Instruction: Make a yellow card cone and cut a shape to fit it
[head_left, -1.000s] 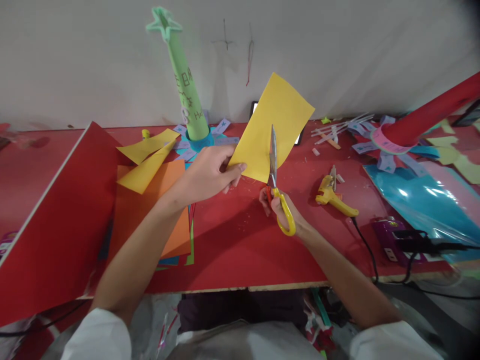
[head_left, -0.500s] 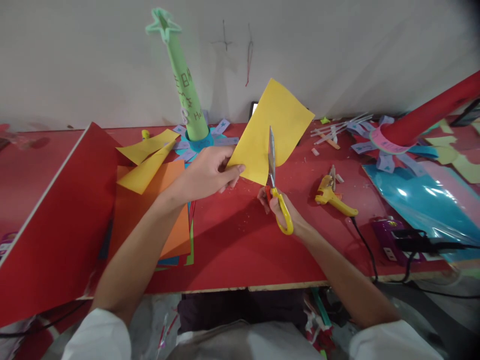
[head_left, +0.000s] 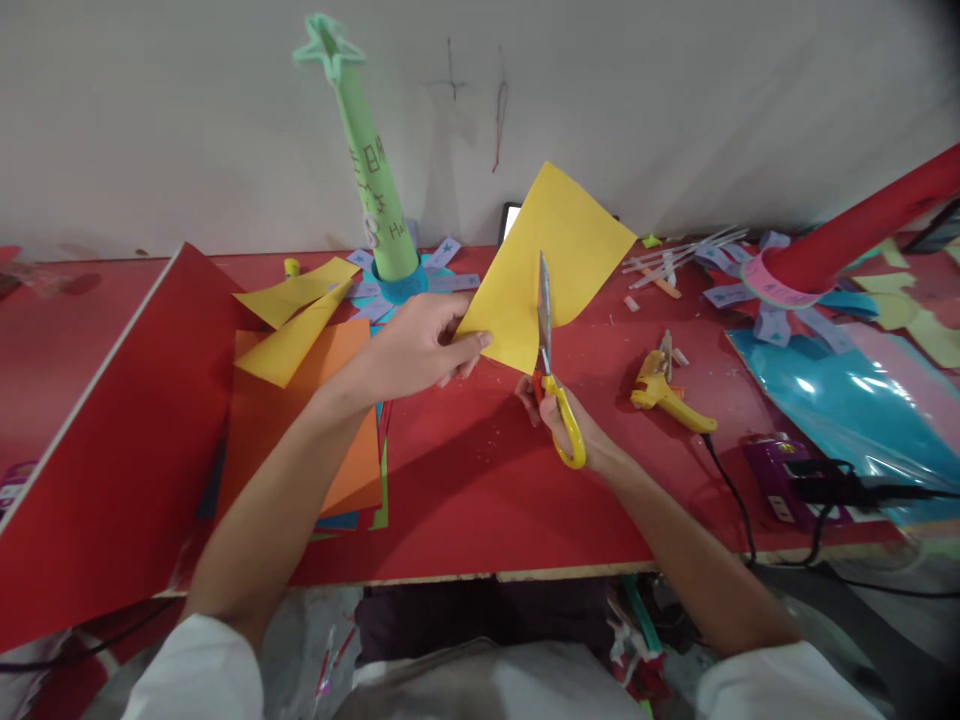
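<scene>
A yellow sheet of paper (head_left: 517, 270) is pinched at its lower left corner by my left hand (head_left: 431, 340), thumb on top. My right hand (head_left: 562, 420) grips scissors (head_left: 545, 310) with yellow and red handles. Their blades point up and meet the sheet at its lower edge, where the paper is partly cut. Two curved yellow pieces (head_left: 289, 330) lie to the left, on orange paper (head_left: 300, 430). Behind my left hand a green paper tube (head_left: 375, 190) with a star on top stands upright on a blue base.
A yellow glue gun (head_left: 671, 395) with a black cord lies to the right, near a purple box (head_left: 780, 480) and blue glossy sheets (head_left: 832, 400). A red tube (head_left: 862, 235) leans at the far right. At the left rises a large red board (head_left: 112, 440).
The yellow sheet has shifted slightly to the right at its upper part. Both hands and the scissors have stayed almost in place.
</scene>
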